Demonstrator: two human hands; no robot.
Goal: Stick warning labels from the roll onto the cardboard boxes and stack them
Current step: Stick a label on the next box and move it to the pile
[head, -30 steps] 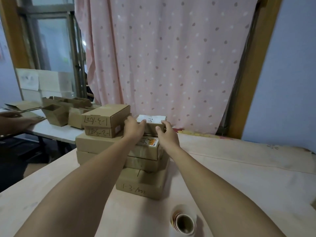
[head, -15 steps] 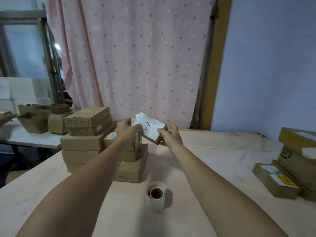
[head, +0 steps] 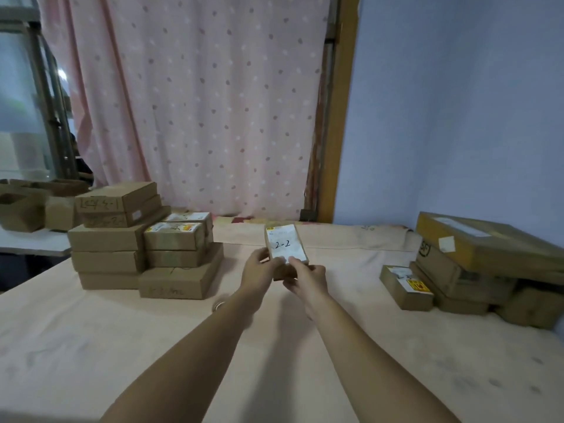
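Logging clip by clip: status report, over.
Left grip and right grip hold small brown cardboard box with white 2-2 label, above pale table. Label roll mostly hidden behind left forearm.

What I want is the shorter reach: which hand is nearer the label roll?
Left. The left hand sits just beyond the label roll, which peeks out beside that wrist; the right hand lies farther right.

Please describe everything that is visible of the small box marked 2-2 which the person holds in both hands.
The small box is brown cardboard, closed, with a white paper label over nearly its whole top face, handwritten 2-2, and a yellow mark at one far corner. It is held above the table, top face tilted toward the camera. The left hand grips its near left side; the right hand pinches its near end, thumb on the label.
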